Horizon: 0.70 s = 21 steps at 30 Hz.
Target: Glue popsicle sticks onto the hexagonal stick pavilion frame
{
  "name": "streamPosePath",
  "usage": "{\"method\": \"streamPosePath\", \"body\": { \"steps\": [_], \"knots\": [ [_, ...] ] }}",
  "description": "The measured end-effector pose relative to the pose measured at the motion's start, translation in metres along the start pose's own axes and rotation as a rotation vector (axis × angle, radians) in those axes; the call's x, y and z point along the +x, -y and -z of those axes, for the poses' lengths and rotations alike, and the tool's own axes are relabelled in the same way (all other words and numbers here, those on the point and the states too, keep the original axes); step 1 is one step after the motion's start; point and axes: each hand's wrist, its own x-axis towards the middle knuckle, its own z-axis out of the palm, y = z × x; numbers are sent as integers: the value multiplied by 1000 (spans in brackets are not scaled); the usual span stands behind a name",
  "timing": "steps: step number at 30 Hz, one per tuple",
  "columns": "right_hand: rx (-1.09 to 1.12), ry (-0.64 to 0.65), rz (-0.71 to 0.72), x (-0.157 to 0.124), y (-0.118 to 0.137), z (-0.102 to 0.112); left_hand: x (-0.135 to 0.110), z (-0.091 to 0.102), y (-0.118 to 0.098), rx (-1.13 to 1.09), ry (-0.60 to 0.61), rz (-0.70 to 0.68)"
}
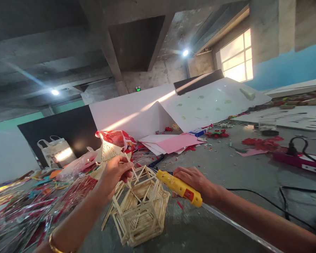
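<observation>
In the middle of the head view stands a small open framework of wooden sticks (pixel 143 225), built with railings and a slatted floor. My left hand (pixel 118 168) pinches a short wooden stick (pixel 131 167) just above the framework's far left part. My right hand (pixel 191 181) is wrapped round a yellow hot glue gun (pixel 177 186) to the right of the framework, its nozzle end pointing left towards it. A long clear glue stick (pixel 234 225) juts from the gun's rear, under my right forearm. Behind my left hand sits a cone-shaped piece of slatted sticks (pixel 107 149).
Plastic-wrapped strips (pixel 42 207) pile up on the left. Pink and white sheets (pixel 173 142) lie behind the framework. On the right are a purple power strip (pixel 300 160) and a black cable (pixel 255 200). White boards and a black panel (pixel 60 130) stand at the back.
</observation>
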Motion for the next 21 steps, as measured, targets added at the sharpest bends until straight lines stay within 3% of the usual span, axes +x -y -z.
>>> {"method": "streamPosePath", "body": {
  "steps": [4, 11, 13, 16, 18, 21],
  "knots": [
    [-24, 13, -17, -2, -8, -5, -5, 10, 3, 113, -30, -47],
    [-51, -23, -33, -2, -13, -8, -15, 15, 13, 88, 168, -28],
    [-54, -32, -35, -2, -15, -9, -19, 14, 18, 251, 150, -111],
    [-60, -47, -24, -4, -20, -11, -25, 11, 26, 561, 108, -369],
    [-66, -46, -24, -5, -23, -13, -26, 10, 28, 669, 154, -510],
    [-72, -40, -30, -5, -23, -13, -22, 11, 26, 721, 267, -529]
  ]
}}
